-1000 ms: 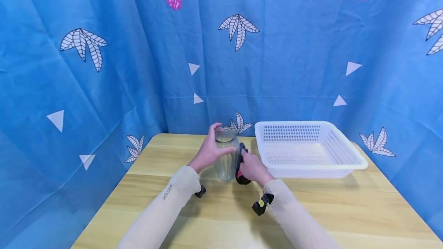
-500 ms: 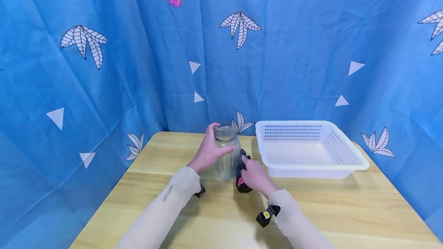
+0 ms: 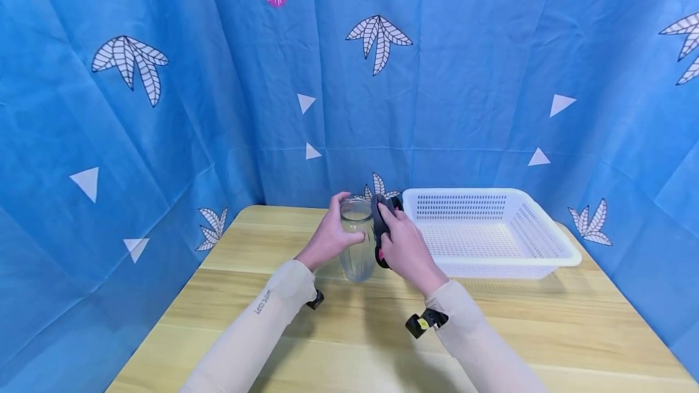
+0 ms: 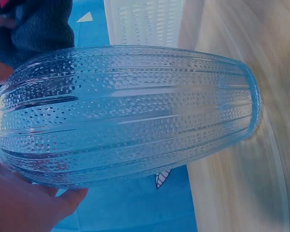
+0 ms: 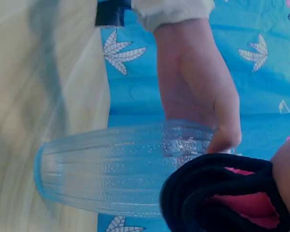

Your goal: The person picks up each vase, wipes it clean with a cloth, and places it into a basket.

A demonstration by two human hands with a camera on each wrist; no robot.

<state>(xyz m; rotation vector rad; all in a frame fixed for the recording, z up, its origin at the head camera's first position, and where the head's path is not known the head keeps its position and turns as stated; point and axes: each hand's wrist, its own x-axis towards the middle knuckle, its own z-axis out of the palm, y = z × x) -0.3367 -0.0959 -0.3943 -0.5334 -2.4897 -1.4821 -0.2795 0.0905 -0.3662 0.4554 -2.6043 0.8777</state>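
Observation:
A clear ribbed glass vase (image 3: 357,256) stands upright on the wooden table, its dimpled side filling much of the left wrist view. My left hand (image 3: 327,236) grips it near the rim, thumb on the near side and fingers reaching round the back. In my right hand (image 3: 406,250) is a folded dark cloth (image 3: 380,223) with a pink inner side. That cloth lies against the vase's upper right side, just below the rim. The right wrist view shows the rolled cloth (image 5: 183,193) in front of the vase's top, with my left thumb close behind.
To the right of my right hand, a white perforated plastic basket (image 3: 491,268) sits on the table (image 3: 519,326). A blue patterned curtain (image 3: 469,90) hangs close behind and at both sides. Black cameras are strapped to both wrists.
The cloth in my right hand first went down along the vase's right side, then came back up to near its rim. My left hand has kept its hold on the vase.

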